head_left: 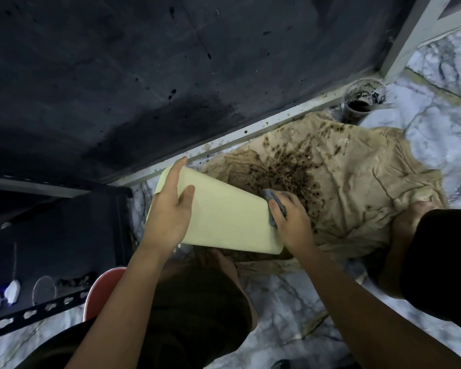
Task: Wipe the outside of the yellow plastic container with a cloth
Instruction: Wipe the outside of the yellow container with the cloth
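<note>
1. Crouching low, the person shows only dark shorts and bare knees at the near edge; the right knee (421, 222) rests on the far-right part of a stained beige sheet (357, 182) spread over the marble-patterned floor (290, 302).
2. A red round object (101, 288) near left is half hidden behind the left forearm, so what it is cannot be told.
3. The left hand (168, 214) grips the left end of the yellow plastic container (224, 217), fingers reaching over its far edge and thumb pressed on its broad upper face.
4. The container is held tilted above the sheet, in the middle of the scene; only its outside shows, so what is inside cannot be seen.
5. The right hand (290, 217) has its fingers clenched around a grey cloth (274, 206), pressed against the container's right end.
6. Dark brown splatter covers the sheet just beyond the container.
7. At left, a dark metal shelf (51, 235) holds dim, hard-to-read items.
8. Far right, a clear plastic cup (362, 99) holds dark liquid, its walls smeared black, beside a white frame post (410, 41).
</note>
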